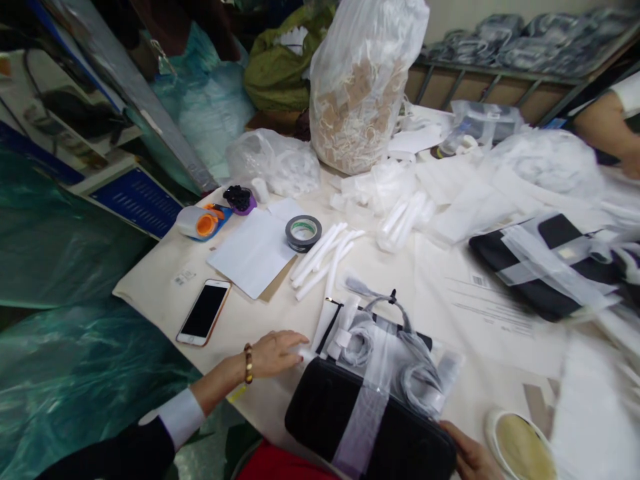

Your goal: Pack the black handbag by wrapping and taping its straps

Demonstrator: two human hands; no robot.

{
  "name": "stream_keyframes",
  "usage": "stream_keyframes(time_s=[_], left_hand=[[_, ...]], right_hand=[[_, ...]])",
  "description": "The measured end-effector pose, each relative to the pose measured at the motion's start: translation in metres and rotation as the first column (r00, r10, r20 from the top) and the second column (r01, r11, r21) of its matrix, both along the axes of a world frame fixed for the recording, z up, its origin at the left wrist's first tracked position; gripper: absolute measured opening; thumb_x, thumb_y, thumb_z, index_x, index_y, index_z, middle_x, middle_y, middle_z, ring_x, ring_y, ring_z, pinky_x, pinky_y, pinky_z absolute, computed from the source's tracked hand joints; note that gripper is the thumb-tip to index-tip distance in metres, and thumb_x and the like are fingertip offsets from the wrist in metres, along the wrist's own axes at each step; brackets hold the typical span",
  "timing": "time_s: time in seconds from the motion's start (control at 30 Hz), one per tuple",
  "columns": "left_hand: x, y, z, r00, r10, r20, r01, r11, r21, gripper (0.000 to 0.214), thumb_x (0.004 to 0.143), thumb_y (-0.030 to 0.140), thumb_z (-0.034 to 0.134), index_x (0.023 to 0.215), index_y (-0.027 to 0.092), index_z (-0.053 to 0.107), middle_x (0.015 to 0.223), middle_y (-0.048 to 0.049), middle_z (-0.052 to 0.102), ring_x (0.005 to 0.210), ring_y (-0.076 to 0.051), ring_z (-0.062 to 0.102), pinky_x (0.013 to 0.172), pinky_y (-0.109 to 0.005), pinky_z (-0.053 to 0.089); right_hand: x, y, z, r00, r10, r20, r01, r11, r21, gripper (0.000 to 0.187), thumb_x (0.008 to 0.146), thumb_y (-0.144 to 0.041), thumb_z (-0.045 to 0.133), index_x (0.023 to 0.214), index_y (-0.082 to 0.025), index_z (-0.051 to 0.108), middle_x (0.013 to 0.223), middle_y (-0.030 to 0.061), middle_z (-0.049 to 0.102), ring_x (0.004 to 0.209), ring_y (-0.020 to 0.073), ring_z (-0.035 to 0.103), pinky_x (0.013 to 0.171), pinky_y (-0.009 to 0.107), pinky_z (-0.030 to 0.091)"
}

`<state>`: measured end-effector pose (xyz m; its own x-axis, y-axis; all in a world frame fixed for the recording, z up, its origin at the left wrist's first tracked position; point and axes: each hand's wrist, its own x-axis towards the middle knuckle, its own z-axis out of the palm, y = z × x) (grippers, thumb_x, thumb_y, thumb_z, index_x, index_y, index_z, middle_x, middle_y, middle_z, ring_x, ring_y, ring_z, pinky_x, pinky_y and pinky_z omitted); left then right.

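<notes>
My left hand (278, 352) lies on the table near its front edge, fingers curled around a small white foam piece (306, 355) beside a black case (370, 427). A beaded bracelet sits on that wrist. My right hand (470, 457) grips the lower right corner of the black case. Clear plastic bags holding grey cables (395, 350) lie across the case top, with a strip of clear tape (367, 413) running down it. Loose white foam tubes (325, 257) lie further back on the table.
A smartphone (204, 311), white paper sheets (255, 250), a tape roll (303, 232) and a tape dispenser (200, 222) lie at left. A big plastic bag (360, 93) stands behind. Another black case (545, 267) lies right; another person's arm (607, 127) reaches in far right. A round lid (520, 447) sits lower right.
</notes>
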<state>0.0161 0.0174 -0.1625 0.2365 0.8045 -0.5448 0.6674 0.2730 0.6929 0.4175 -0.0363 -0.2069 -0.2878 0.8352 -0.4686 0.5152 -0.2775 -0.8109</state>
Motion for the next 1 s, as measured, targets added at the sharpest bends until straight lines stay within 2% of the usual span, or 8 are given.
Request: stream_keyframes(time_s=[0.07, 0.2, 0.33, 0.53, 0.77, 0.83, 0.93, 1.0], left_hand=[[0.012, -0.003, -0.005, 1.000, -0.007, 0.006, 0.007, 0.999, 0.042, 0.023, 0.072, 0.029, 0.047, 0.090, 0.021, 0.060, 0.090, -0.0024, 0.063, 0.087, -0.018, 0.054, 0.082, -0.026, 0.037], [0.026, -0.012, -0.017, 1.000, 0.012, 0.013, -0.012, 1.000, -0.010, 0.025, 0.074, 0.033, 0.041, 0.080, 0.017, 0.058, 0.070, -0.0004, 0.058, 0.069, -0.015, 0.052, 0.066, -0.023, 0.040], [0.030, -0.013, -0.021, 0.991, 0.095, 0.096, -0.089, 0.993, -0.074, 0.029, 0.071, 0.038, 0.042, 0.078, 0.016, 0.059, 0.073, -0.0017, 0.060, 0.073, -0.017, 0.053, 0.067, -0.024, 0.041], [0.034, -0.004, -0.018, 0.996, 0.032, 0.077, -0.028, 0.998, -0.059, 0.027, 0.068, 0.038, 0.044, 0.073, 0.018, 0.062, 0.073, -0.0029, 0.061, 0.074, -0.018, 0.055, 0.071, -0.027, 0.042], [0.035, 0.001, -0.019, 0.999, -0.025, 0.040, 0.026, 1.000, 0.000, 0.024, 0.068, 0.036, 0.045, 0.064, 0.019, 0.062, 0.069, -0.0029, 0.059, 0.069, -0.018, 0.056, 0.067, -0.027, 0.044], [0.035, -0.003, -0.020, 0.997, 0.011, 0.073, -0.012, 1.000, 0.005, 0.025, 0.068, 0.038, 0.047, 0.067, 0.019, 0.063, 0.072, -0.0028, 0.061, 0.073, -0.018, 0.057, 0.071, -0.028, 0.046], [0.033, -0.014, -0.021, 0.977, 0.172, 0.125, -0.166, 0.984, -0.062, 0.029, 0.069, 0.042, 0.050, 0.082, 0.019, 0.063, 0.081, -0.0025, 0.065, 0.081, -0.019, 0.060, 0.074, -0.028, 0.048], [0.031, -0.022, -0.022, 0.968, 0.220, 0.118, -0.211, 0.974, -0.078, 0.030, 0.070, 0.042, 0.049, 0.085, 0.019, 0.062, 0.082, -0.0025, 0.066, 0.081, -0.019, 0.061, 0.074, -0.028, 0.049]], right_hand=[[0.000, 0.003, 0.006, 0.997, 0.056, 0.044, -0.055, 0.998, -0.020, 0.021, 0.074, -0.033, 0.048, 0.081, -0.024, 0.066, 0.062, -0.0024, 0.064, 0.057, 0.0159, 0.058, 0.056, 0.024, 0.048], [0.002, -0.002, 0.012, 0.986, 0.067, 0.155, -0.063, 0.998, -0.027, 0.026, 0.079, -0.035, 0.040, 0.077, -0.022, 0.063, 0.053, -0.0041, 0.055, 0.049, 0.0122, 0.050, 0.049, 0.022, 0.042], [0.000, -0.008, 0.016, 0.957, 0.102, 0.271, -0.114, 0.993, 0.030, 0.024, 0.079, -0.026, 0.037, 0.077, -0.021, 0.061, 0.063, -0.0012, 0.060, 0.060, 0.0144, 0.055, 0.058, 0.026, 0.043], [-0.010, -0.002, 0.029, 0.890, 0.190, 0.415, -0.268, 0.954, 0.138, 0.033, 0.074, -0.009, 0.035, 0.095, -0.020, 0.059, 0.092, 0.0061, 0.065, 0.088, 0.0198, 0.055, 0.079, 0.035, 0.037], [-0.019, 0.003, 0.035, 0.836, 0.163, 0.524, -0.298, 0.937, 0.184, 0.035, 0.073, 0.002, 0.036, 0.081, -0.020, 0.061, 0.073, 0.0016, 0.062, 0.078, 0.0167, 0.051, 0.073, 0.030, 0.030], [-0.019, 0.002, 0.033, 0.822, 0.131, 0.553, -0.290, 0.934, 0.209, 0.033, 0.074, 0.003, 0.038, 0.076, -0.020, 0.062, 0.070, 0.0011, 0.061, 0.077, 0.0158, 0.050, 0.072, 0.029, 0.029], [-0.019, -0.001, 0.033, 0.811, 0.059, 0.582, -0.253, 0.932, 0.259, 0.031, 0.074, 0.003, 0.041, 0.069, -0.019, 0.061, 0.066, 0.0008, 0.061, 0.073, 0.0151, 0.050, 0.070, 0.029, 0.028], [-0.021, -0.002, 0.035, 0.803, 0.017, 0.596, -0.234, 0.928, 0.289, 0.029, 0.075, 0.002, 0.044, 0.064, -0.019, 0.060, 0.065, 0.0005, 0.061, 0.072, 0.0158, 0.050, 0.068, 0.029, 0.028]])
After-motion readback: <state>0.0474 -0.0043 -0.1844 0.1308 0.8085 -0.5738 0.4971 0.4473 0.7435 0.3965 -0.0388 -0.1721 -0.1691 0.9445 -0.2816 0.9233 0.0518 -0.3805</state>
